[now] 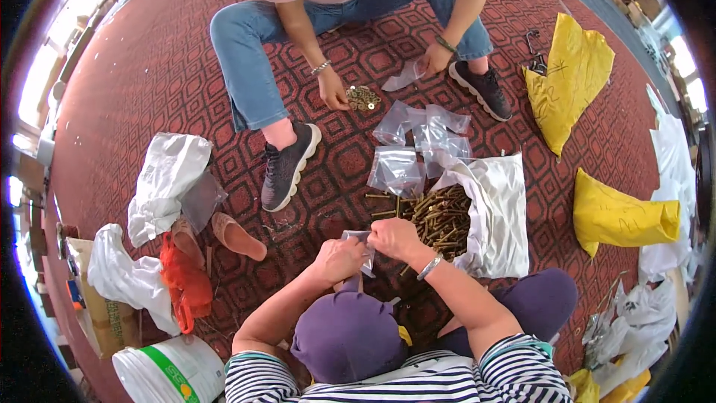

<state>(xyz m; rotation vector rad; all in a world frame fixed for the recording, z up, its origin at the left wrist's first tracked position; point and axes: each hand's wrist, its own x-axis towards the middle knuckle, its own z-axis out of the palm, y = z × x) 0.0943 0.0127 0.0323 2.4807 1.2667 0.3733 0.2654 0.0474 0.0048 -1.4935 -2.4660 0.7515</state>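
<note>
left hand (339, 261): fingers gripping bag (368, 262) | right hand (395, 239): fingers gripping same bag | screws (441, 220): at sack's (500, 213) mouth, nearby

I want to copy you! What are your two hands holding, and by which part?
A small clear plastic bag: the left hand holds its left side, the right hand its upper right edge.
</note>
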